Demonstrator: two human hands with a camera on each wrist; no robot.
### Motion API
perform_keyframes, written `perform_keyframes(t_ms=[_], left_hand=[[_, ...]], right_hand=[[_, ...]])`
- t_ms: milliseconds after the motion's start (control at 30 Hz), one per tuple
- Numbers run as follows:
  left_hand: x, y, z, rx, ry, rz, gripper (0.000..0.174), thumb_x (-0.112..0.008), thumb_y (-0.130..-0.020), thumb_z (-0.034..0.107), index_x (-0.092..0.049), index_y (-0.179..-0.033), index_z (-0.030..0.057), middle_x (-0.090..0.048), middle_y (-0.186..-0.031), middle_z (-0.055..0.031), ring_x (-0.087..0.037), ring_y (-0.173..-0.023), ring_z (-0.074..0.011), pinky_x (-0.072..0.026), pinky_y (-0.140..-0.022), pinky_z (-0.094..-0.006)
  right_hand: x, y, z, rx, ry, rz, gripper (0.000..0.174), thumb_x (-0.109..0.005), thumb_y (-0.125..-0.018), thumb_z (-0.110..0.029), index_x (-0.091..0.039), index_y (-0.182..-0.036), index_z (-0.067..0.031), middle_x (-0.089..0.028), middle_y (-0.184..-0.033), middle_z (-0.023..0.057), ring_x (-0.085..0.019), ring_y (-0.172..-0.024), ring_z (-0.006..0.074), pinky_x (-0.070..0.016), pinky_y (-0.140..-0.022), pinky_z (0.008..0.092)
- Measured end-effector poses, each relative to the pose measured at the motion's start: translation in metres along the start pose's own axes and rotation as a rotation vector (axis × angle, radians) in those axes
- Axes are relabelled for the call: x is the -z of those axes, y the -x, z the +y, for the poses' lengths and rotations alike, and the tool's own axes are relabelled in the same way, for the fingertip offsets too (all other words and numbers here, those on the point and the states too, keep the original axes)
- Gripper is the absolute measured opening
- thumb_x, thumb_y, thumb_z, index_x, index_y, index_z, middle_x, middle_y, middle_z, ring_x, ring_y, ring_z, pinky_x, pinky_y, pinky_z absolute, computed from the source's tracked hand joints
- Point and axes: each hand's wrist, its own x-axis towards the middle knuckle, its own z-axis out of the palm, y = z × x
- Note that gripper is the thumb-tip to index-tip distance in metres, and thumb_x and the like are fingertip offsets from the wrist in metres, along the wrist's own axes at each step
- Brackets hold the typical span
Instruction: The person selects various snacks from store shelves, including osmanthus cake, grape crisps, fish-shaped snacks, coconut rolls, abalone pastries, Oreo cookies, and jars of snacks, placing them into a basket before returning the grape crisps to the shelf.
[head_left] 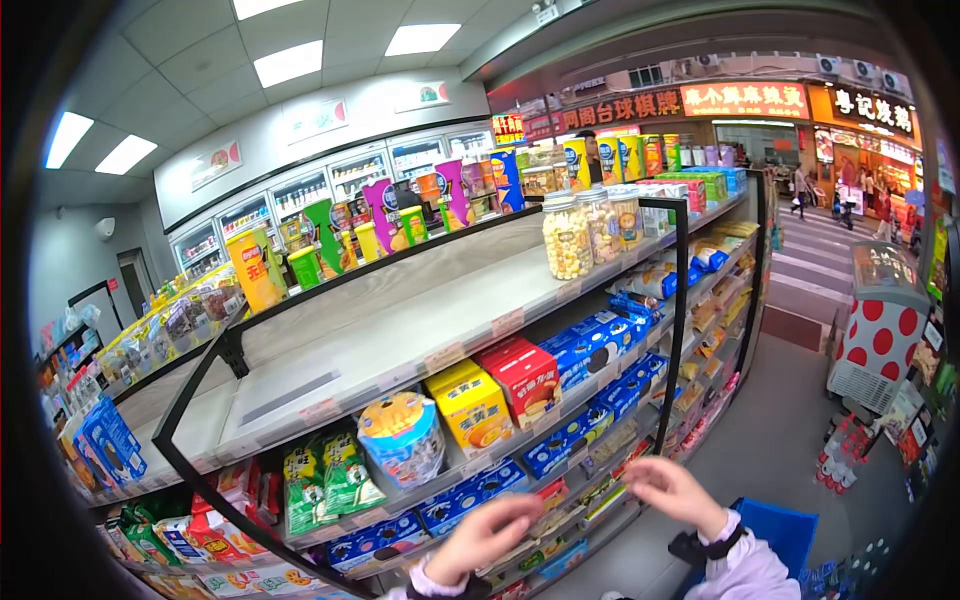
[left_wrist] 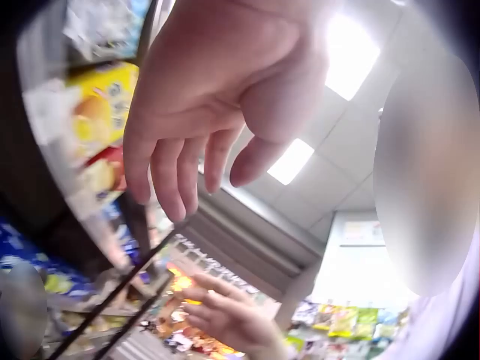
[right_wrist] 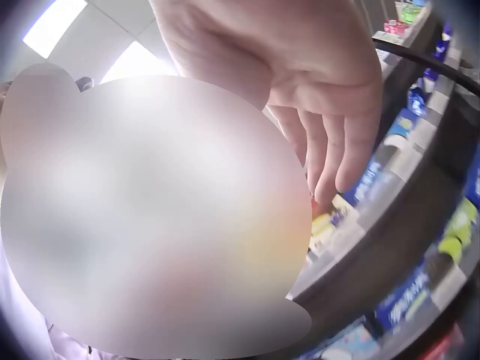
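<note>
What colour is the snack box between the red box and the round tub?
Yellow: the snack box shows best in the head view.

The left hand (left_wrist: 214, 90) is reaching down from the top of the left wrist view, its fingers (left_wrist: 169, 187) hanging loosely and its thumb sitting slightly apart, while the right hand (left_wrist: 240, 319) is showing smaller and blurrier below it. Over on the left, a yellow box (left_wrist: 109, 97) is sitting just above a red package (left_wrist: 105, 166), with blurred blue packages (left_wrist: 34, 251) lying lower down and dark bars (left_wrist: 120, 292) slanting beside them. Bright panels (left_wrist: 351, 56) are glowing in the ceiling (left_wrist: 337, 150), and colourful bags (left_wrist: 343, 321) are showing at the lower right.
</note>
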Motion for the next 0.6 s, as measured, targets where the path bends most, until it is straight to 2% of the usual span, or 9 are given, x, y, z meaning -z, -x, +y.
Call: perform_keyframes(t_ms=[33,100,167,233,300,367,500,533,600], left_hand=[[0.0,-0.033,0.028,-0.049,0.159,0.029,0.036,-0.055,-0.086,0.006,-0.047,-0.12,-0.0016,-0.054,-0.117,-0.0103,-0.051,-0.108,-0.0169,-0.0407,-0.093,-0.0312],[0.009,-0.107,0.067,-0.285,0.164,0.051,0.046,-0.057,-0.085,0.007,-0.039,-0.127,-0.0026,-0.049,-0.122,-0.0109,-0.049,-0.112,-0.0171,-0.0394,-0.095,-0.0312],[0.022,-0.19,0.09,-0.401,0.01,0.21,0.053,-0.06,-0.084,0.008,-0.035,-0.129,-0.0025,-0.048,-0.124,-0.0146,-0.048,-0.114,-0.0196,-0.0395,-0.095,-0.0313],[0.04,-0.267,0.104,-0.311,-0.148,0.423,0.064,-0.065,-0.081,0.016,-0.031,-0.131,-0.0049,-0.043,-0.129,-0.0194,-0.049,-0.113,-0.0258,-0.0407,-0.094,-0.0336],[0.067,-0.328,0.102,-0.147,-0.455,0.563,0.078,-0.071,-0.075,0.024,-0.028,-0.131,-0.0086,-0.04,-0.129,-0.0259,-0.049,-0.113,-0.029,-0.0414,-0.092,-0.0328],[0.077,-0.36,0.101,-0.03,-0.526,0.616,0.089,-0.074,-0.071,0.031,-0.024,-0.13,-0.0134,-0.04,-0.126,-0.03,-0.049,-0.112,-0.0297,-0.0416,-0.091,-0.0322],[0.079,-0.386,0.092,0.05,-0.188,0.441,0.09,-0.08,-0.065,0.023,-0.026,-0.126,-0.0152,-0.045,-0.122,-0.0273,-0.052,-0.108,-0.0281,-0.0425,-0.089,-0.0326],[0.075,-0.389,0.092,0.057,-0.143,0.445,0.073,-0.08,-0.066,0.015,-0.038,-0.12,-0.0119,-0.053,-0.114,-0.0203,-0.056,-0.1,-0.0234,-0.0453,-0.085,-0.0317],[0.085,-0.408,0.065,-0.016,-0.104,0.394,0.061,-0.078,-0.068,0.011,-0.045,-0.115,-0.0096,-0.057,-0.108,-0.0161,-0.058,-0.095,-0.0203,-0.0469,-0.082,-0.0312]], right_hand=[[0.014,-0.029,-0.013,0.071,-0.01,0.01,0.034,-0.055,-0.087,-0.007,-0.047,-0.119,-0.0004,-0.056,-0.111,0.0079,-0.055,-0.101,0.0144,-0.0452,-0.086,0.0276],[0.039,-0.091,-0.047,0.275,-0.051,-0.009,0.035,-0.055,-0.086,-0.006,-0.046,-0.119,0.0002,-0.054,-0.115,0.0078,-0.053,-0.105,0.0153,-0.0434,-0.09,0.0283],[0.057,-0.147,-0.087,0.355,0.003,0.067,0.036,-0.054,-0.086,-0.005,-0.045,-0.12,0.0013,-0.054,-0.116,0.0091,-0.053,-0.107,0.0167,-0.0419,-0.092,0.0301],[0.079,-0.21,-0.1,0.524,0.156,0.107,0.04,-0.056,-0.083,-0.006,-0.044,-0.121,0.0022,-0.053,-0.118,0.0145,-0.051,-0.111,0.0222,-0.0391,-0.095,0.0323],[0.096,-0.259,-0.103,0.62,0.516,0.27,0.047,-0.057,-0.08,-0.009,-0.042,-0.123,0.0032,-0.05,-0.12,0.0209,-0.047,-0.114,0.0311,-0.0359,-0.097,0.0348],[0.104,-0.289,-0.096,0.599,0.614,0.32,0.051,-0.056,-0.081,-0.01,-0.038,-0.126,0.0036,-0.047,-0.123,0.0207,-0.047,-0.115,0.0299,-0.0354,-0.097,0.0348],[0.111,-0.317,-0.08,0.606,0.693,0.312,0.056,-0.056,-0.08,-0.012,-0.034,-0.129,0.0049,-0.045,-0.124,0.0234,-0.046,-0.115,0.0318,-0.0353,-0.097,0.0356],[0.111,-0.318,-0.079,0.575,0.708,0.301,0.058,-0.057,-0.08,-0.013,-0.033,-0.129,0.006,-0.045,-0.124,0.0249,-0.045,-0.116,0.0329,-0.0353,-0.097,0.0364],[0.113,-0.323,-0.069,0.547,0.732,0.301,0.058,-0.057,-0.08,-0.013,-0.033,-0.129,0.0067,-0.044,-0.124,0.0261,-0.044,-0.117,0.034,-0.0352,-0.097,0.037]])
